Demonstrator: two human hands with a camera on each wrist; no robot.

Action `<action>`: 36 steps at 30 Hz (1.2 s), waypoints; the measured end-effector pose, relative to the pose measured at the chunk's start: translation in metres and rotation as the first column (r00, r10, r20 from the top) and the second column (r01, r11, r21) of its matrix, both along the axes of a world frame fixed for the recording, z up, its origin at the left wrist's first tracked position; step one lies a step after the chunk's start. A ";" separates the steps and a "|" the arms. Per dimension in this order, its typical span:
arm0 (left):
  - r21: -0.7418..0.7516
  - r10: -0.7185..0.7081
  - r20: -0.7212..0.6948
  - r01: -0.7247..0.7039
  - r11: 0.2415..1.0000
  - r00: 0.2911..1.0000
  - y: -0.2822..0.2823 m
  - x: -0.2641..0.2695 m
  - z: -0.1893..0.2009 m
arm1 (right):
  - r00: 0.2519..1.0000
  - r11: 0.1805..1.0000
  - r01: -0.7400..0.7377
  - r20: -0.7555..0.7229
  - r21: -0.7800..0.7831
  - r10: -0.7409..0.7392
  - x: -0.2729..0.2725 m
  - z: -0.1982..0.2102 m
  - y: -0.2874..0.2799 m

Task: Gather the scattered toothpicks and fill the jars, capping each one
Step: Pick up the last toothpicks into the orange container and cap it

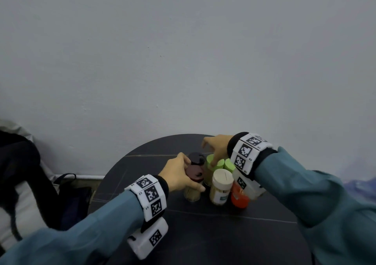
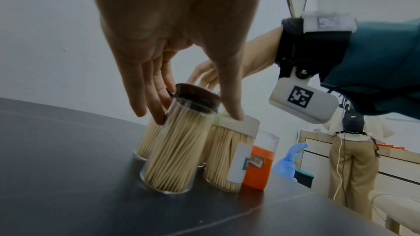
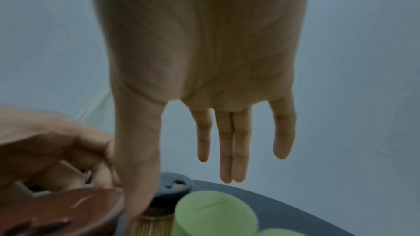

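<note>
Several toothpick jars stand clustered on the round dark table. My left hand grips the brown-lidded jar, which is full of toothpicks, with fingers on one side and the thumb on the other; the thumb tip rests on the beige lid. My right hand hovers over the green-lidded jars with fingers straight. Its thumb reaches down beside the black-lidded jar. A beige-lidded jar and an orange jar stand in front. No loose toothpicks show.
A wall rises right behind the table. A black bag lies on the floor to the left. In the left wrist view another person stands at a counter to the right, past a blue item.
</note>
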State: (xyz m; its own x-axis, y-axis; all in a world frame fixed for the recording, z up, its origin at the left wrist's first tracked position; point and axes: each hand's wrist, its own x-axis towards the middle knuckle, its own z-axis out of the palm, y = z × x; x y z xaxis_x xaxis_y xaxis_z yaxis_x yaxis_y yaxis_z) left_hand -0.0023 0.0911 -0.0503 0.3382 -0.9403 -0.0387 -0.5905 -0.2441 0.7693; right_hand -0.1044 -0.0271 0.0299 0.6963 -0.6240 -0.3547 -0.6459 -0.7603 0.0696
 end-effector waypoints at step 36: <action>0.113 -0.147 0.386 0.111 0.987 0.911 -0.037 -0.033 -0.010 | 0.854 0.933 0.203 0.413 0.297 -0.318 -0.090 -0.089 0.004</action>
State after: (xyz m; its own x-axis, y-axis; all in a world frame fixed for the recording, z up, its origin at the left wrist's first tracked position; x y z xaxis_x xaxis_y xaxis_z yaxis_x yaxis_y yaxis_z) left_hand -0.0352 0.0544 -0.0607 0.2188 -0.9757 -0.0112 -0.8707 -0.2004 0.4492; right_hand -0.1940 -0.0232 -0.0595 0.6375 -0.7432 -0.2030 -0.7394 -0.5160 -0.4325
